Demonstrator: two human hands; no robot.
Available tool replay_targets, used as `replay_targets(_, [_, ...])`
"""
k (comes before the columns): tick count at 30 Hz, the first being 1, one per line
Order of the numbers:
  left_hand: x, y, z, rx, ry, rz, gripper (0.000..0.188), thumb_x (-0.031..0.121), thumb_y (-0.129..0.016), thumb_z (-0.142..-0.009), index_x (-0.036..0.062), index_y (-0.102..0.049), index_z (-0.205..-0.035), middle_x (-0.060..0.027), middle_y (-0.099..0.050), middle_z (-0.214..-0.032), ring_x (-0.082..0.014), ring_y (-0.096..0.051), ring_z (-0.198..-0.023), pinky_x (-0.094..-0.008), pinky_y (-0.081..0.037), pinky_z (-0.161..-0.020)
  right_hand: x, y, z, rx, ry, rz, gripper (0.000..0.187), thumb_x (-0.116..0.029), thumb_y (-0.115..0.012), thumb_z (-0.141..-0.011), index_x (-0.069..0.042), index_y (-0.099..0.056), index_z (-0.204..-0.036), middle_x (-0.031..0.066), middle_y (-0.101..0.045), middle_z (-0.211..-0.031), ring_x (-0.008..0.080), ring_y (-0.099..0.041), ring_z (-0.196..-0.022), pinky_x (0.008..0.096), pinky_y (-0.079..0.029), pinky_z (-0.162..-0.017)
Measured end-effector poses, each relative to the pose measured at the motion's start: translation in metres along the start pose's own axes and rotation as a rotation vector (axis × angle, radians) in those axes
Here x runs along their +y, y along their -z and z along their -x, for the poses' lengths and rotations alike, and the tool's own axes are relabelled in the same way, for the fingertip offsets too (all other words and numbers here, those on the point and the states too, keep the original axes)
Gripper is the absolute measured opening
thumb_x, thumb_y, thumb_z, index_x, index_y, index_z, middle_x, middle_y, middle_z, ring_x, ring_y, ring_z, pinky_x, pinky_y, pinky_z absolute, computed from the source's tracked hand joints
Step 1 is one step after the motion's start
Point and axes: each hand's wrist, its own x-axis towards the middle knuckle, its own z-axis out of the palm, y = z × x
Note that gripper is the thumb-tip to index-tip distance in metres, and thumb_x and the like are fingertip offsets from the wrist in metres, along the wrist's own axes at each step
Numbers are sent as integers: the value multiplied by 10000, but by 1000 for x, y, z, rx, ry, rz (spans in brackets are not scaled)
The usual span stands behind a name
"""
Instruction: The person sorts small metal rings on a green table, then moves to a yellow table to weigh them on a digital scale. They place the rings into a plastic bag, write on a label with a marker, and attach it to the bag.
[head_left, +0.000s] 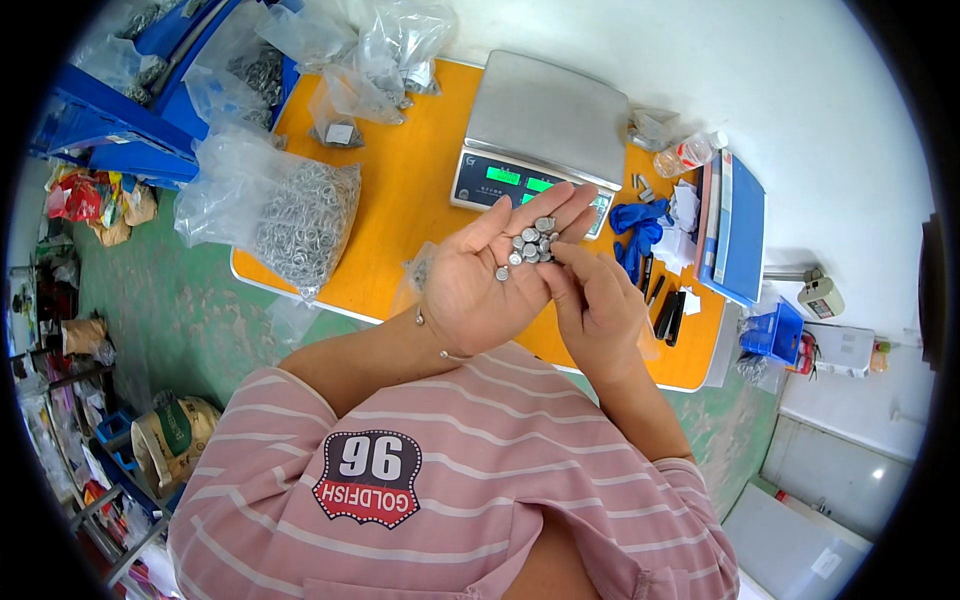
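Palm up and slightly cupped, my left hand (485, 285) carries a small heap of round silvery metal pieces (532, 243). One piece lies apart, lower on the palm. From the right, the thumb and forefinger of my right hand (600, 290) are pinched at the heap's edge, on a small metal piece mostly hidden by the fingertips. Both hands are in front of a weighing scale (545, 115) with a bare grey metal pan and lit green displays. My left fingers overlap the lower part of its front panel.
On the orange table (400, 160) a clear bag of metal rings (300, 220) lies left, more bags behind. Right of the scale are a plastic bottle (690, 155), blue gloves (640, 225), a black stapler (671, 318) and blue folders (738, 230). Blue shelving (120, 115) stands far left.
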Motion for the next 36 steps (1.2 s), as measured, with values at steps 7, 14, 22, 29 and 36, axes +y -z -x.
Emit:
replay_targets(7, [-2, -3, 0, 10, 29, 68, 482, 282, -224, -968, -17, -267, -1344, -146, -224, -1435, -274, -189, -1335, -383, -197, -1082, 7, -4, 0, 45, 25, -24, 189, -58, -681, -746, -25, -552, -880, 92, -550, -656, 217, -531, -524, 289, -416, -456])
replay_targets(14, [-3, -7, -1, 23, 17, 154, 476, 268, -217, -969, -31, -266, -1337, -170, -226, -1426, -294, -186, -1333, -405, -172, -1096, 22, 3, 11, 61, -626, -1260, 113, -99, -623, -830, -20, -546, -854, -12, -541, -685, 96, -502, -560, 226, -411, -504])
replay_targets(22, [-1, 1, -2, 67, -11, 93, 479, 266, -228, -969, -44, -259, -1333, -170, -241, -1419, -286, -201, -1328, -394, -184, -1094, 12, -6, 7, -18, -362, -396, 94, -62, -621, -821, -15, -557, -872, 6, -568, -712, 74, -508, -572, 198, -423, -528])
replay_targets(29, [-2, -7, 0, 49, -3, 185, 459, 245, -227, -971, -39, -267, -1330, -177, -222, -1422, -284, -183, -1334, -401, -161, -1109, 26, 11, 1, 23, -856, -1685, 124, -160, -522, -887, -59, -504, -818, -10, -420, -606, 62, -356, -469, 186, -264, -415])
replay_targets(36, [-1, -9, 4, 24, -13, 130, 465, 257, -214, -973, -36, -286, -1326, -172, -216, -1426, -272, -179, -1337, -400, -152, -1109, 18, 14, -1, 19, -791, -1589, 130, -180, -552, -866, -53, -526, -856, -30, -391, -598, 62, -330, -450, 191, -264, -405])
